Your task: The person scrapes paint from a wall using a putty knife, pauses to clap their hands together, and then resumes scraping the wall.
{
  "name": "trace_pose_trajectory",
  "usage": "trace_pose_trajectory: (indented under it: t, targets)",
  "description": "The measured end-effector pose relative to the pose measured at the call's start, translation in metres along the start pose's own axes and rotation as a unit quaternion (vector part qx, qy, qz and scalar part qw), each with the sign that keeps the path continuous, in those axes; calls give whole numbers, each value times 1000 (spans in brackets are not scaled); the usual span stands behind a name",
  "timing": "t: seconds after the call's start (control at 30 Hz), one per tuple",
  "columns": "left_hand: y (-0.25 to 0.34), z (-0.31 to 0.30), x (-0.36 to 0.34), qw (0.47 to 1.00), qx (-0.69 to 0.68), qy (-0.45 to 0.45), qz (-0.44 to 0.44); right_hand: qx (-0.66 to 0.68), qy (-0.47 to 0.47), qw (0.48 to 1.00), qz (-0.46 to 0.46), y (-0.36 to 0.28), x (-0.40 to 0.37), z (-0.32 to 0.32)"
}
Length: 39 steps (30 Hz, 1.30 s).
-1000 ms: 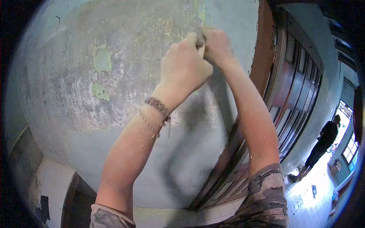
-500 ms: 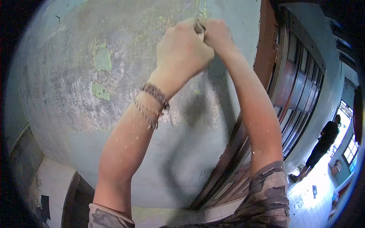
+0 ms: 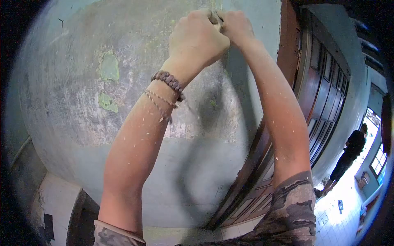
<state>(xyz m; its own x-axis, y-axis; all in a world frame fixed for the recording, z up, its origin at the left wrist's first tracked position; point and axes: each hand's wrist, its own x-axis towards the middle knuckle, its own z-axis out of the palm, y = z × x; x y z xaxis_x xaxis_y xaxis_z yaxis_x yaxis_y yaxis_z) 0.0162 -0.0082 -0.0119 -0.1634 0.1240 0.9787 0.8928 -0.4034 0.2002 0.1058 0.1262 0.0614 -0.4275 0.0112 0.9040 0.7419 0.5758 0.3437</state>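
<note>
By the left hand [image 3: 199,39] and the right hand [image 3: 238,28], curled close together, a small grey thing [image 3: 215,18], mostly hidden, is gripped before the worn wall [image 3: 135,69], toward its right edge. Beyond that edge, a brown door [image 3: 322,92] and a person [image 3: 353,147] are seen.

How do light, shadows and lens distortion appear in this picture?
Head view: lens distortion bulges the wall, with black corners; head view, middle: a soft shadow darkens the wall; head view, right: glare whitens the tiled floor, and the distant person is nearly a silhouette.
</note>
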Motion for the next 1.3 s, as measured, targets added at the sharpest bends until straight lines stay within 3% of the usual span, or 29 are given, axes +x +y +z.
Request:
trace_pose_trajectory:
  t: [0.4,0.57,0.7,0.8,1.0,1.07,1.1,1.2,1.27,1.3]
  targets:
    - [-4,2,-13,999,23,-2,31,-30,9,999,-13,0,-4,7]
    - [-3,6,12,999,25,17,15,-51,33,998,-13,10,23,4]
    - [-3,2,-4,999,13,2,30,-53,22,997,-51,4,5,2]
    - [-10,12,25,999,-13,27,17,-55,-24,998,-4,18,35,4]
    - [-5,3,11,998,37,27,42,-65,113,988,-82,0,22,0]
    - [-10,12,32,999,21,39,28,-138,-49,988,43,-3,38,-14]
    - [-7,11,39,999,7,52,15,-138,-46,988,43,1,46,-12]
    - [-4,7,35,998,42,18,30,-100,-5,995,6,17,44,5]
    - [-6,5,22,998,48,25,40,-225,23,970,-87,31,34,23]
    - [-8,5,18,997,53,28,47,-225,26,970,-88,23,37,15]
